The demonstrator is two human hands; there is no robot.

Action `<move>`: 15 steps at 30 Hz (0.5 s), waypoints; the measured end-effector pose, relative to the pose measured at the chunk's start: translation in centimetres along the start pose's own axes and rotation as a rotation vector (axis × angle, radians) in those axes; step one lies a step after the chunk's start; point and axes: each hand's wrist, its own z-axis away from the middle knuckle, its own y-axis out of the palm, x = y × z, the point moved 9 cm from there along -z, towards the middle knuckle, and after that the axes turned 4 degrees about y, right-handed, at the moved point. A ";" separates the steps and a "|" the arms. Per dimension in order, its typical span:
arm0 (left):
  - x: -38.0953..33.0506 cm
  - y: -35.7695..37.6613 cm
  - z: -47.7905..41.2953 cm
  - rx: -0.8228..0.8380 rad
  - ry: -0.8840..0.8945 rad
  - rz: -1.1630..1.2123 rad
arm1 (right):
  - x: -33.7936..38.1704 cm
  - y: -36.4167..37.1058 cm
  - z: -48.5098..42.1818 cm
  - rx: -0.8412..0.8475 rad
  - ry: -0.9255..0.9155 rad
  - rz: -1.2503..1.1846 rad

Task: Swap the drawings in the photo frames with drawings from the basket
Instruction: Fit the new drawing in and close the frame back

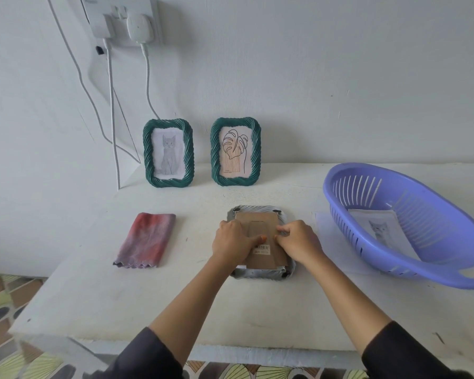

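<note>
A person works on a face-down frame (257, 208) at the middle of the white surface (175, 296), turned over so that its cardboard backing (257, 221) faces up and can be reached. The left hand (231, 239) lies on the backing, thumb stretched toward the middle, apparently to steady it; whether its bent fingers clasp the edge cannot be told. The right hand (298, 240) bunches its fingertips into a pinch on the backing, probably to work it loose or seat it. The purple basket (394, 187) sits just to the right, within easy reach, a cat drawing (378, 228) lying inside (a loose white sheet (322, 222) pokes out beside it). The cat frame (168, 153) and the leaf frame (235, 151) stand upright by the wall, clear of the work. A folded cloth (145, 240) lies to the left.
</note>
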 end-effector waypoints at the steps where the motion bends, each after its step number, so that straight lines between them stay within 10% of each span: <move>1: 0.0 0.0 0.0 -0.001 0.000 -0.005 | 0.2 -0.1 0.1 -0.012 -0.008 0.037; 15: -0.2 -0.2 -0.1 0.038 0.007 -0.029 | 2.6 -0.5 0.0 -0.039 -0.062 0.366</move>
